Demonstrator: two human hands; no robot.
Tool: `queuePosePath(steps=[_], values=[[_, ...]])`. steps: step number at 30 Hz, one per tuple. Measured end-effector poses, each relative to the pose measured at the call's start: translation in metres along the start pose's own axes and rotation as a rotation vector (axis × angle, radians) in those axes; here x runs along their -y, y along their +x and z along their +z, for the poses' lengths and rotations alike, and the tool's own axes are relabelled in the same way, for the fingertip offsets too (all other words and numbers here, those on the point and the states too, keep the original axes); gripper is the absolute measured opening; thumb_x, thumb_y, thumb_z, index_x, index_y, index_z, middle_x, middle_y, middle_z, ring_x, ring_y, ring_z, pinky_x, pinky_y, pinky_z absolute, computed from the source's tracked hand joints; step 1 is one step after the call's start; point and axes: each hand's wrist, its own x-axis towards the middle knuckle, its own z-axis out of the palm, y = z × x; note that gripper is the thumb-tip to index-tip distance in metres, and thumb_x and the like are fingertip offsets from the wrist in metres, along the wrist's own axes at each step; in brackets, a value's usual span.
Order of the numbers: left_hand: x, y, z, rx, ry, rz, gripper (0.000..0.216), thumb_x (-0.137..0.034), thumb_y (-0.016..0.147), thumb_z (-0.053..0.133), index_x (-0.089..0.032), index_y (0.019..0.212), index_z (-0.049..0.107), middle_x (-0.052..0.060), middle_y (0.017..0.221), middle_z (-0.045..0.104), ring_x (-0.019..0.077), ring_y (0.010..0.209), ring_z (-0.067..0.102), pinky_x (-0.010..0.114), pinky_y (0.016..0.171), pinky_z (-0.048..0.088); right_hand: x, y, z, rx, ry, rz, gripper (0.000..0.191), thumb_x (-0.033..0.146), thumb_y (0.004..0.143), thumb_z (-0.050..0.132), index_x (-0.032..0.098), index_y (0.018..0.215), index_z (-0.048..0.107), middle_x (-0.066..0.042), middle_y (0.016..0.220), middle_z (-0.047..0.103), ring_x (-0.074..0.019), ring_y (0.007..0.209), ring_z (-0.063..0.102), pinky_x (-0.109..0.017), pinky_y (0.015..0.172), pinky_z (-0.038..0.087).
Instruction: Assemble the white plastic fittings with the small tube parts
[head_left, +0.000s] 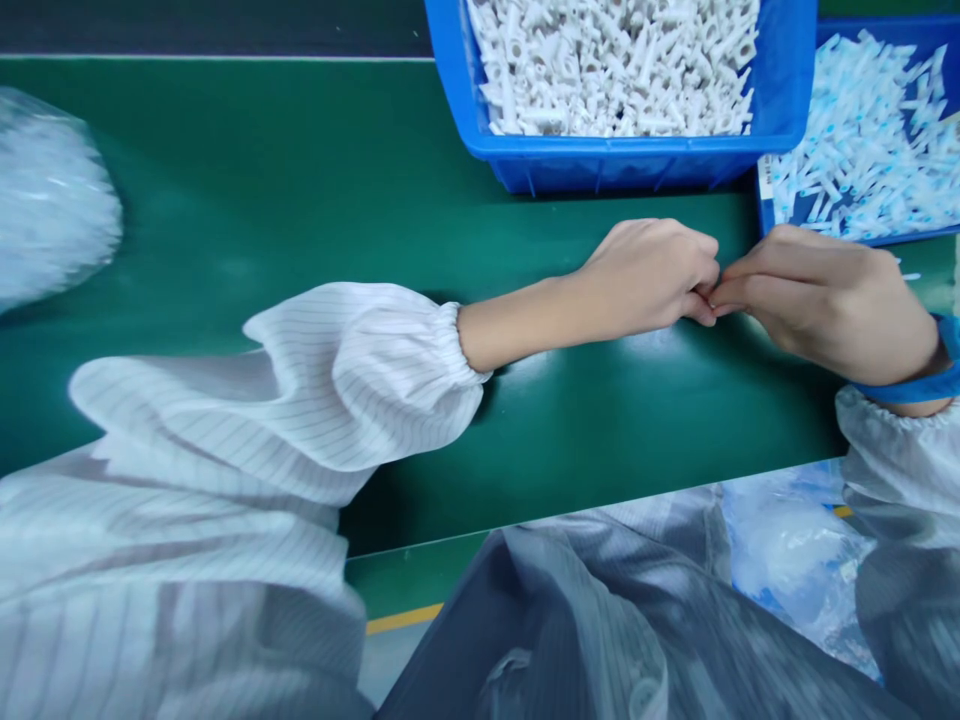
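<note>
My left hand (660, 272) reaches across the green table, its fingers curled and pinched at the tips. Against it, fingertip to fingertip, my right hand (832, 295) is closed too, with a blue band (919, 385) around its wrist. Whatever lies between the fingers is hidden. Just beyond my left hand stands a blue bin (637, 150) heaped with small white plastic fittings (622, 70). Behind my right hand is a lower blue tray (892, 240) of thin translucent tubes with light-blue ends (862, 130).
A clear plastic bag (56, 200) full of pale pieces sits at the far left of the green tabletop (262, 180). Below the table's front edge, another bag of clear plastic (795, 550) shows at the right. A small pale piece (910, 276) lies near the tray.
</note>
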Motion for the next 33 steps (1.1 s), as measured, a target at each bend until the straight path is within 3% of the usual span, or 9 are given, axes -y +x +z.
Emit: queuePosePath(steps=[6,12,19,23,27,29,33], values=[[-0.003,0.003,-0.001,0.002,-0.043,-0.026,0.019,-0.02,0.101,0.07,-0.021,0.087,0.083,0.001,0.093,0.082,0.0237,0.104,0.082,0.033,0.082,0.047,0.008,-0.001,0.0,0.179,-0.055,0.082,0.045,0.025,0.126,0.032,0.027,0.122,0.077,-0.009,0.112,0.073,-0.0263,0.113,0.07,-0.046,0.097,0.064],[-0.008,0.008,-0.006,0.082,-0.08,-0.125,0.014,-0.016,0.095,0.072,-0.021,0.09,0.084,0.002,0.096,0.08,0.0271,0.111,0.081,0.037,0.094,0.052,0.02,0.005,0.0,0.244,-0.136,0.143,0.035,0.024,0.124,0.042,0.026,0.11,0.074,-0.009,0.104,0.068,-0.0269,0.11,0.068,-0.041,0.095,0.059],[0.015,0.014,-0.014,0.163,-0.138,0.065,0.017,-0.018,0.091,0.07,-0.021,0.089,0.087,0.003,0.088,0.079,0.0211,0.092,0.076,0.034,0.087,0.048,0.03,0.017,0.0,0.317,-0.259,0.136,0.04,0.013,0.121,0.036,0.021,0.104,0.071,-0.011,0.099,0.067,-0.0284,0.105,0.063,-0.04,0.084,0.049],[0.019,0.013,-0.029,0.218,-0.121,0.124,0.021,-0.02,0.093,0.068,-0.023,0.089,0.089,0.003,0.088,0.082,0.0203,0.092,0.076,0.033,0.089,0.049,0.026,0.019,-0.002,0.376,-0.33,0.113,0.04,0.009,0.119,0.036,0.02,0.103,0.071,-0.011,0.096,0.066,-0.0283,0.103,0.061,-0.04,0.078,0.043],[0.0,0.01,-0.063,0.125,-0.082,0.05,0.025,-0.017,0.094,0.068,-0.023,0.098,0.093,0.003,0.1,0.088,0.0194,0.094,0.078,0.033,0.094,0.054,0.011,0.0,-0.015,0.362,-0.336,0.088,0.04,0.01,0.117,0.04,0.02,0.096,0.073,-0.011,0.09,0.066,-0.0279,0.095,0.062,-0.042,0.075,0.043],[-0.008,0.007,-0.083,0.059,-0.026,-0.032,0.028,-0.015,0.094,0.071,-0.017,0.109,0.094,0.007,0.112,0.09,0.0215,0.102,0.08,0.035,0.101,0.056,0.004,-0.017,-0.024,0.33,-0.31,0.125,0.04,0.014,0.117,0.043,0.02,0.097,0.076,-0.011,0.092,0.07,-0.0281,0.094,0.064,-0.043,0.075,0.046],[-0.001,0.003,-0.113,-0.155,0.054,-0.058,0.041,-0.025,0.096,0.068,-0.01,0.126,0.092,0.008,0.13,0.089,0.0302,0.124,0.082,0.042,0.111,0.056,-0.002,-0.047,-0.036,0.3,-0.292,0.293,0.036,0.018,0.114,0.05,0.023,0.116,0.086,-0.012,0.106,0.081,-0.028,0.099,0.071,-0.042,0.068,0.044]])
